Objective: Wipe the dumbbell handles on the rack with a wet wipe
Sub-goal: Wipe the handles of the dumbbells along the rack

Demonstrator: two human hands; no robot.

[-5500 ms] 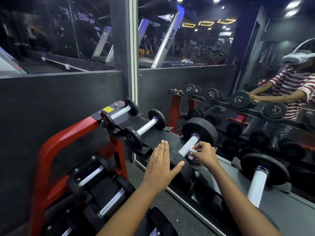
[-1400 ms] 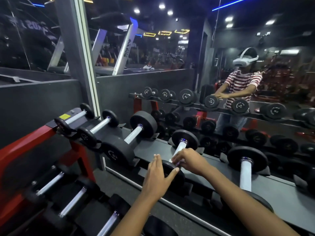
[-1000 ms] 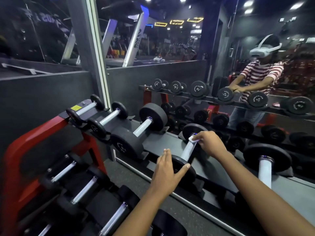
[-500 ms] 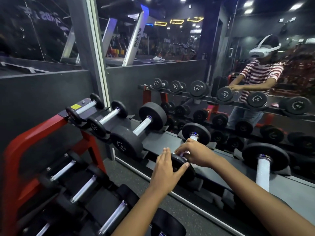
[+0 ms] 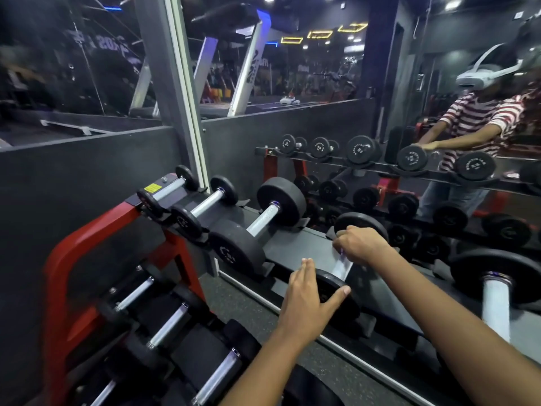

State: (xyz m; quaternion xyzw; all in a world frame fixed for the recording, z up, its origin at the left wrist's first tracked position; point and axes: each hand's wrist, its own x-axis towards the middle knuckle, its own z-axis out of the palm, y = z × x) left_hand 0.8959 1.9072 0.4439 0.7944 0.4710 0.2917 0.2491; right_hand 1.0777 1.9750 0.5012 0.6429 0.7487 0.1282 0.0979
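Black dumbbells with silver handles lie in a row on the top shelf of a red and black rack (image 5: 96, 230). My right hand (image 5: 361, 244) is closed around the far end of one dumbbell's handle (image 5: 341, 266), close to the rear weight; the wet wipe is hidden inside the fist. My left hand (image 5: 308, 297) lies flat, fingers apart, over that dumbbell's near weight (image 5: 333, 290). To the left rest a larger dumbbell (image 5: 259, 222) and two small ones. Another big dumbbell (image 5: 494, 291) lies to the right.
A mirror wall behind the rack reflects the dumbbell rows and a person in a striped shirt (image 5: 474, 124). Lower shelves hold more dumbbells (image 5: 168, 326). A grey pillar (image 5: 167, 83) stands at the back left. Speckled dark floor (image 5: 257, 309) shows between the shelves.
My right hand has slid along the handle, from its near end half a second ago back toward the rear weight. My left hand stays on the near weight.
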